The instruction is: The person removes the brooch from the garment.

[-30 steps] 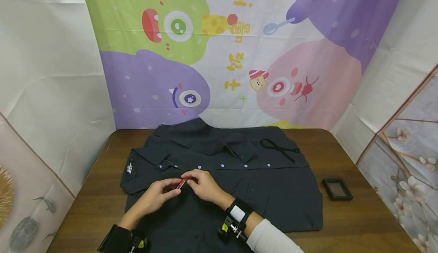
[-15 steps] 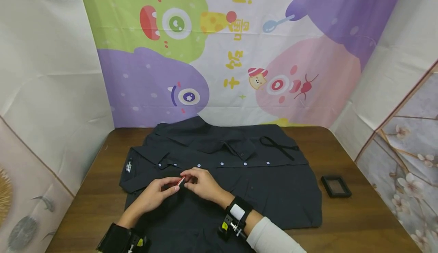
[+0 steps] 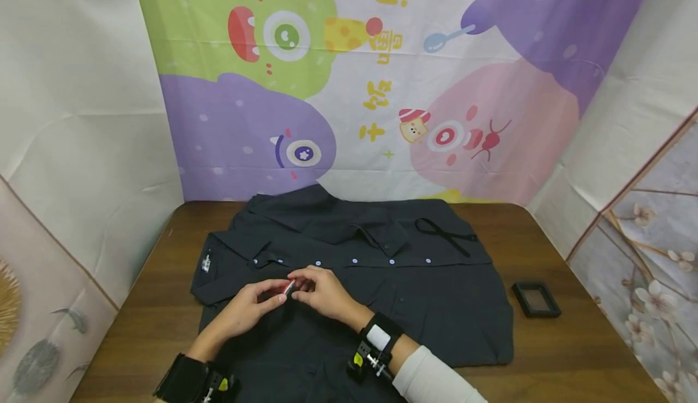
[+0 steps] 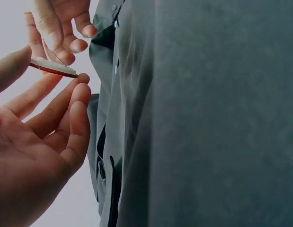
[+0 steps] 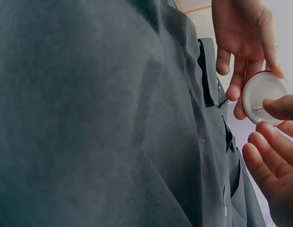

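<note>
A round pin badge (image 3: 289, 287) with a red rim and a white back is held up between both hands over the dark shirt (image 3: 436, 312). My left hand (image 3: 242, 312) grips it by the edge between thumb and fingertips. In the right wrist view the back of the badge (image 5: 257, 90) faces the camera, and my right hand (image 5: 283, 161) has its thumb over the thin pin, fingers at the lower rim. From the left wrist side, the badge (image 4: 54, 68) appears nearly edge-on, with the pin rising from its back beneath the right thumb.
The shirt lies spread over the wooden table (image 3: 147, 306), with a row of pale buttons (image 3: 355, 261) across it. A thin black strap (image 3: 444, 236) rests on its upper right. A small black square frame (image 3: 540, 314) sits to the right. Behind hangs a cartoon cloth (image 3: 360, 173).
The badge has tilted between the fingers, so its white back shows more than its red front. Both hands have stayed almost in place.
</note>
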The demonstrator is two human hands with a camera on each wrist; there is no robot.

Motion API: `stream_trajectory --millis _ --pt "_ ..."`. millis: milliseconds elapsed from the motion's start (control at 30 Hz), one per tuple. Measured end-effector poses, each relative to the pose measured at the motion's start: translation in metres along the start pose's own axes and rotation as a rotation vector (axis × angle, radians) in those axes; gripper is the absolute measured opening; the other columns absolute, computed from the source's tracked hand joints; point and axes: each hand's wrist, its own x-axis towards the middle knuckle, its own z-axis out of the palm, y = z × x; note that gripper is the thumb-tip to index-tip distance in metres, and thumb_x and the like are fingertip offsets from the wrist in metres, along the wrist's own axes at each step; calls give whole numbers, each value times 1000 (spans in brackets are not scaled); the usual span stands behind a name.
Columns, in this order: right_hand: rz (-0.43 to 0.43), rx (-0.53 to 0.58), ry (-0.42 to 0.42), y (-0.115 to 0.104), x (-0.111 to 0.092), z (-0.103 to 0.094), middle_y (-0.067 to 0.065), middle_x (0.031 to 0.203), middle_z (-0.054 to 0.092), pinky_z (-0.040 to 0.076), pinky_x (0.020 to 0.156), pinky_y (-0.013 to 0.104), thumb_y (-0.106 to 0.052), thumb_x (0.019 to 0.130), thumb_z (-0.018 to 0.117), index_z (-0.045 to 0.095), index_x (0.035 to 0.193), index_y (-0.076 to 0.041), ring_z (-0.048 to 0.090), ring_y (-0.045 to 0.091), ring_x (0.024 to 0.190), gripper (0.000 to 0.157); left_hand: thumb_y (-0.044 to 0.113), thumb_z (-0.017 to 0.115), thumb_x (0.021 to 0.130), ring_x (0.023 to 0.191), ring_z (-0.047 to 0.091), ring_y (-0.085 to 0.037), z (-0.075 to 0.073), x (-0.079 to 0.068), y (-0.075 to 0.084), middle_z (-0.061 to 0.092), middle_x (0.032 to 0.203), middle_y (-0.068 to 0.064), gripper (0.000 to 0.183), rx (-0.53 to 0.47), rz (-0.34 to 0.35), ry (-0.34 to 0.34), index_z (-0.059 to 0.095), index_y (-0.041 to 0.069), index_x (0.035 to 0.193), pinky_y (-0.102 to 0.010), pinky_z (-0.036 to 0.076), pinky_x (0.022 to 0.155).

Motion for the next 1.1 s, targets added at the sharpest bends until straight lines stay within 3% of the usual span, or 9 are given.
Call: stream_trajectory --millis 200,367,500,700,933,1100 --pt "-50 14 59 1 0 1 10 79 65 51 60 23 -9 77 73 68 105 -4 58 13 69 28 30 57 92 108 57 -25 0 2 -3 63 119 -16 39 -4 22 1 59 3 120 -50 48 90" --pt "-90 14 109 1 0 1 12 77 65 54 58 36 -6 74 75 69 102 0 58 20 66 29 32 55 93 105 59 -24 -1 3 -2 64 119 -16 40 8 38 6 60 3 120 -49 50 88" --pt "-106 16 127 -15 -2 -5 17 75 64 54 58 43 -1 73 74 68 100 2 58 23 65 28 31 54 93 107 59 -24 -2 2 -2 63 120 -17 40 2 36 9 60 2 120 -49 50 89" --pt "-119 12 135 -32 -5 -13 18 75 63 54 57 36 1 72 73 69 99 4 58 27 65 27 31 54 93 108 58 -24 -2 0 -2 62 121 -18 40 -30 0 8 60 2 121 -50 49 91" --pt "-93 46 142 -5 -1 2 16 76 63 53 57 39 -3 72 76 69 100 1 58 26 65 29 28 50 96 94 62 -21 -3 -1 -2 68 108 -19 36 1 -26 50 65 1 114 -50 51 84" --pt "-81 22 135 2 -1 3 9 80 63 53 59 26 -10 74 76 71 102 -5 58 16 68 29 27 50 96 93 62 -21 -2 0 -2 69 107 -18 34 -5 -21 48 66 2 112 -49 51 84"
